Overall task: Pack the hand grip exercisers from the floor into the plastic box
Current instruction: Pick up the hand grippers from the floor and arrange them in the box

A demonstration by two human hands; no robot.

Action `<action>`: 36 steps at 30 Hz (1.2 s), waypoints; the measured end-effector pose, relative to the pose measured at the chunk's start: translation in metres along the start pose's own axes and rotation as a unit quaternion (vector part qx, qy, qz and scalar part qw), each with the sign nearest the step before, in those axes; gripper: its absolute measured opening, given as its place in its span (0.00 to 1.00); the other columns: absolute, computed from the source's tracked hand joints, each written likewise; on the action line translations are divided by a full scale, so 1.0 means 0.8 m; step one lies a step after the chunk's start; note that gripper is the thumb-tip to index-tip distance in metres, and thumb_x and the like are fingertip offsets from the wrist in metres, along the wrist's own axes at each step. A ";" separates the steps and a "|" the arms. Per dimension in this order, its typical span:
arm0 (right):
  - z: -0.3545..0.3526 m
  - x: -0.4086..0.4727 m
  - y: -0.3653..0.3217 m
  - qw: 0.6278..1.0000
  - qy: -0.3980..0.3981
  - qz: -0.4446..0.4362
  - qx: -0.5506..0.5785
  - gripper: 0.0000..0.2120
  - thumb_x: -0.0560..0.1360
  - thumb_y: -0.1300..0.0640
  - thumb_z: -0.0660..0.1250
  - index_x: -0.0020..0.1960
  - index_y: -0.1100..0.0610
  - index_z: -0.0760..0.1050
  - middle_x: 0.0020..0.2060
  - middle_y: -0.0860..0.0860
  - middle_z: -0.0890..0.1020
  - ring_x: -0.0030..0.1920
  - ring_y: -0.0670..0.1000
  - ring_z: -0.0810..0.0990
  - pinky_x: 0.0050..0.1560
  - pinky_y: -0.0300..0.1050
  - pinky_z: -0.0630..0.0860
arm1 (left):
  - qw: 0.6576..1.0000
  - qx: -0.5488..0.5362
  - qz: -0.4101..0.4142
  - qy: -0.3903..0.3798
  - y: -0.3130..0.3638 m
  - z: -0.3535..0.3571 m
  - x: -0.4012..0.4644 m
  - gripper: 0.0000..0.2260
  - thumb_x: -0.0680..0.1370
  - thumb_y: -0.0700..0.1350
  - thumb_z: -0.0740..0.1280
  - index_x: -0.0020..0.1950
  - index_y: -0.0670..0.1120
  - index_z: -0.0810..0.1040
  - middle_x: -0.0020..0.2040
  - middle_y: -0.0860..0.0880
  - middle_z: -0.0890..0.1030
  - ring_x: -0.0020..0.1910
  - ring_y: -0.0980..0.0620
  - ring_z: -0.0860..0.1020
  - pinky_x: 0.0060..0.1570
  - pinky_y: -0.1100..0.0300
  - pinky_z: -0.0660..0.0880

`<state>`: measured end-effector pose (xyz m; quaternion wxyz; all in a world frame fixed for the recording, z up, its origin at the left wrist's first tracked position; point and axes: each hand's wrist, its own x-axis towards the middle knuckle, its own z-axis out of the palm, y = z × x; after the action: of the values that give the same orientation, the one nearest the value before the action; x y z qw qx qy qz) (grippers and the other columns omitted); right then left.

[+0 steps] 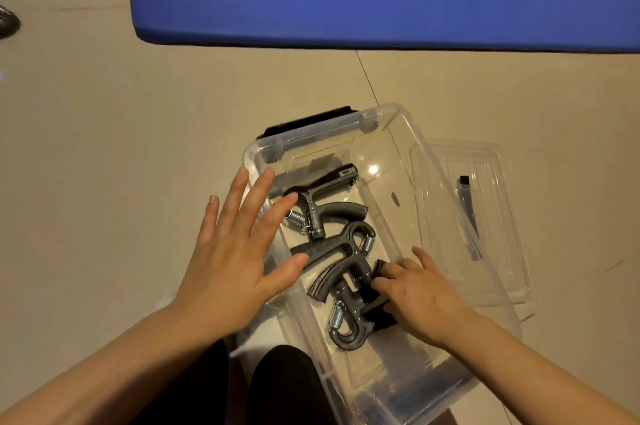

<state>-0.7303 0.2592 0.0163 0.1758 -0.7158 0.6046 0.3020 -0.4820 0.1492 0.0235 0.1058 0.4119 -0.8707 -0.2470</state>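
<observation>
Exercisers [341, 258] lie inside the plastic box [398, 133]; right hand [420, 300] at four o'clock grips the nearest one, settling it, while left hand [235, 251], fingers spread, steadies the nine o'clock wall.

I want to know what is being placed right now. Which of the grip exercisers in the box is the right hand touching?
The nearest one, spring at its left; the right hand holds its handle. The other two lie farther in, untouched by it.

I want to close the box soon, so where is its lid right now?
In the head view the clear lid lies flat on the floor on the right, against the plastic box's right wall, just beyond the right hand.
</observation>
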 end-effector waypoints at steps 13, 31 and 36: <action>-0.256 -0.164 -0.089 0.979 0.179 -0.018 0.094 0.15 0.80 0.50 0.58 0.66 0.47 0.69 0.60 0.48 0.76 0.58 0.51 0.75 0.57 0.48 0.73 | 0.980 0.169 -0.020 -0.103 0.096 -0.306 -0.065 0.25 0.78 0.52 0.64 0.73 0.56 0.61 0.71 0.51 0.67 0.65 0.51 0.70 0.61 0.55 0.70; -0.410 -0.291 -0.403 0.923 0.216 -0.244 0.204 0.12 0.77 0.47 0.64 0.58 0.50 0.75 0.53 0.47 0.80 0.48 0.43 0.77 0.51 0.37 0.75 | 0.935 0.042 -0.305 0.177 0.078 -0.415 -0.446 0.13 0.76 0.59 0.62 0.59 0.57 0.73 0.48 0.59 0.78 0.47 0.58 0.76 0.50 0.57 0.75; -0.451 -0.247 -0.498 0.925 0.173 -0.302 0.154 0.11 0.77 0.48 0.64 0.58 0.49 0.75 0.50 0.44 0.78 0.48 0.41 0.77 0.53 0.38 0.75 | 0.893 0.087 -0.434 0.085 -0.006 -0.423 -0.546 0.17 0.78 0.58 0.60 0.64 0.54 0.71 0.56 0.54 0.77 0.52 0.54 0.75 0.49 0.59 0.72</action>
<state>-0.2806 0.2691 0.3714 0.2593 -0.8699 0.4195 0.0093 -0.0686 0.3671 0.3192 0.0250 0.7754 -0.6115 -0.1556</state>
